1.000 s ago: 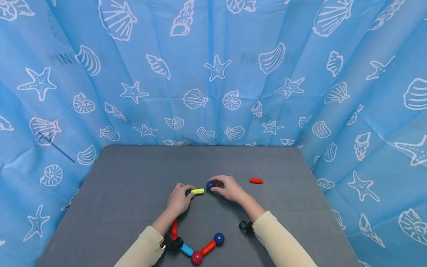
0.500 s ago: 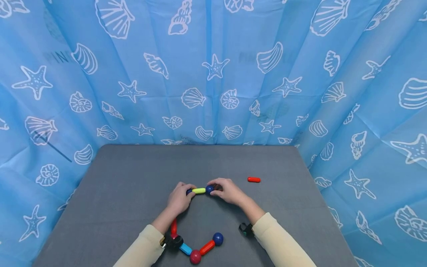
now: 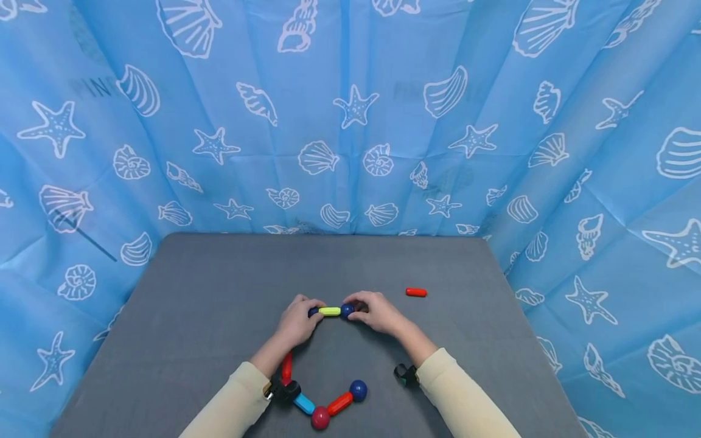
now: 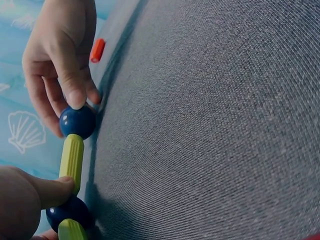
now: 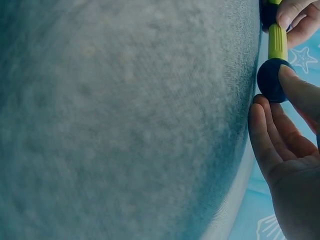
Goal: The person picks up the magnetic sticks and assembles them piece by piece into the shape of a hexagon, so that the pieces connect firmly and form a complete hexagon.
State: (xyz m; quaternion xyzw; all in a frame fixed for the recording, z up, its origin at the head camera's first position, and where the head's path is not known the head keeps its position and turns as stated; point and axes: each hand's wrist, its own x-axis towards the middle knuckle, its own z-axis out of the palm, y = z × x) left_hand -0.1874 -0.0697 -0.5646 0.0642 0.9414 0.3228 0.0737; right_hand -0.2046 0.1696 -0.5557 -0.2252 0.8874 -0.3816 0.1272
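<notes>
A yellow-green ribbed rod (image 3: 330,311) joins two dark blue balls above the middle of the table. My left hand (image 3: 296,321) grips the left blue ball (image 4: 67,212), its thumb lying where ball and rod meet. A second yellow-green rod (image 4: 72,230) sticks out from that ball in the left wrist view. Between thumb and fingers my right hand (image 3: 378,312) pinches the right blue ball (image 5: 271,80), which touches the rod's end. Nearer to me lies a chain: a red rod (image 3: 286,367), a light blue rod (image 3: 303,404), a crimson ball (image 3: 320,418), another red rod (image 3: 340,403) and a blue ball (image 3: 358,390).
A loose red rod (image 3: 416,292) lies to the right, beyond my right hand. The grey cloth-covered table (image 3: 230,274) ends at a blue shell-patterned curtain (image 3: 350,121). My left forearm covers part of the chain.
My right hand has brought its blue ball leftward against the free end of the yellow-green rod. The left hand keeps its grip, and the chain near me stays in place.
</notes>
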